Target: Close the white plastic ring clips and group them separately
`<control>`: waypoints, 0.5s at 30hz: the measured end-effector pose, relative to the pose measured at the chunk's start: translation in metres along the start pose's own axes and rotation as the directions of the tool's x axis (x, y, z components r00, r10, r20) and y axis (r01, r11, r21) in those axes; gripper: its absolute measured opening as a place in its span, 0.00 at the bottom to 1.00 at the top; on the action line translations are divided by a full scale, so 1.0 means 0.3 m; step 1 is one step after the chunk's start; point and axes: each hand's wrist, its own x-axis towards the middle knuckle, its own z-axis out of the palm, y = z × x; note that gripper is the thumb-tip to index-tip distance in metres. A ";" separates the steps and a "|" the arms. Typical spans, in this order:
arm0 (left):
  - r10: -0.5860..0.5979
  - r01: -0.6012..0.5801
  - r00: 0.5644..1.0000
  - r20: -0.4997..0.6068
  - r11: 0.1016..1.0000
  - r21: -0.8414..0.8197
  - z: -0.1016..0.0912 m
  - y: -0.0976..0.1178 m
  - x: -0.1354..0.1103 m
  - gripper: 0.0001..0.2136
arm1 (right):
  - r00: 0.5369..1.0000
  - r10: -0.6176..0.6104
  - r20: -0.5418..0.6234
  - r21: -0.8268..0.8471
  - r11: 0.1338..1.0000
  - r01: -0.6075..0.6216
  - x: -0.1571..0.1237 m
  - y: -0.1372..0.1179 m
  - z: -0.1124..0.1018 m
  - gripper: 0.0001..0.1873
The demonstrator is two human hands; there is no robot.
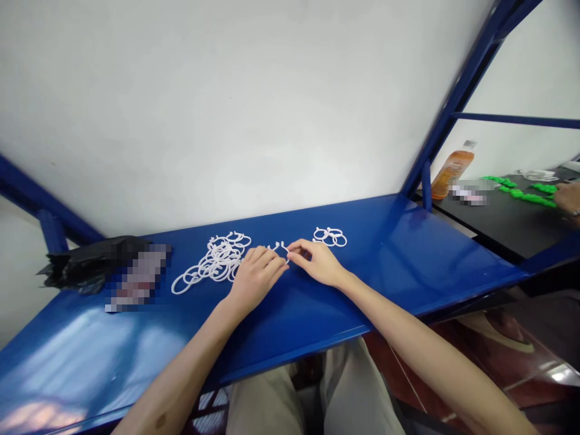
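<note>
Head view shows us a blue table [299, 320] bearing a pile of white rings [221, 258]. At the pile's right edge our left hand [256, 275] bends its fingers, their grip we cannot tell; our right hand [318, 261], left of a small cluster of rings [327, 235], pinches a single ring [285, 247] between our hands.

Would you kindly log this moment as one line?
Left hand: fingers at white ring; Right hand: pinching white ring; Large ring pile: beside left hand; Small ring group: beyond right hand; Surface: blue table
</note>
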 end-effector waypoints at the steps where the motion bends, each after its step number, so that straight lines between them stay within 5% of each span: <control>1: 0.029 -0.030 0.999 0.016 1.000 0.005 0.003 0.012 0.001 0.10 | 1.000 0.014 0.011 0.034 0.999 -0.015 -0.003 -0.004 0.010 0.09; 4: 0.043 -0.042 0.999 -0.023 0.999 0.029 0.013 0.035 0.001 0.08 | 1.000 0.032 0.001 0.039 0.999 -0.032 -0.007 -0.006 0.024 0.07; 8: -0.199 0.208 0.965 -0.169 0.977 0.038 0.028 0.033 -0.002 0.09 | 1.000 0.016 -0.013 0.024 1.000 -0.016 -0.006 -0.003 0.019 0.07; 11: -0.307 0.307 0.945 -0.111 0.952 -0.020 0.038 0.023 -0.003 0.08 | 1.000 0.000 0.006 0.002 1.000 0.000 -0.007 -0.005 0.021 0.07; 15: -0.306 0.305 0.952 0.014 0.943 -0.135 0.042 0.023 -0.006 0.10 | 0.999 -0.043 0.016 -0.096 0.994 0.045 -0.015 -0.007 0.032 0.07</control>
